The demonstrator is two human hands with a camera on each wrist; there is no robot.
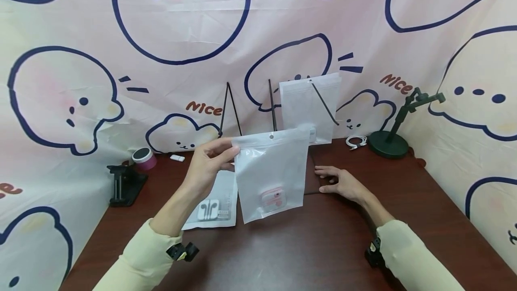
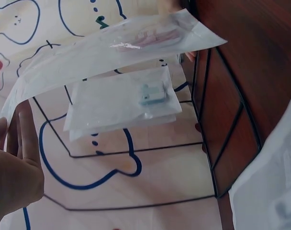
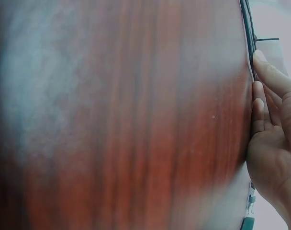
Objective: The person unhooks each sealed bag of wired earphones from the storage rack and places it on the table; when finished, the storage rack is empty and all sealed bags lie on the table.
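Note:
My left hand (image 1: 212, 158) pinches the upper left edge of a white zip bag (image 1: 268, 165), thumb in front, fingers behind. A pink item (image 1: 273, 198) shows through near the bag's bottom. The bag's punched hole lies at the tip of a prong of a black wire display rack (image 1: 272, 102). Low by the rack's right side, my right hand (image 1: 343, 184) rests with fingers extended, the thumb touching the black wire in the right wrist view. Behind, white bags (image 1: 299, 107) hang on another prong; one holds a pale blue-green item (image 2: 153, 94).
Another white bag (image 1: 230, 194) with white earphones lies flat to the left. At the back left are a black stand (image 1: 123, 185), a pink jar (image 1: 144, 158) and a small white piece (image 1: 177, 158). A white cable (image 1: 356, 142) and a green stand (image 1: 388, 143) are at the back right.

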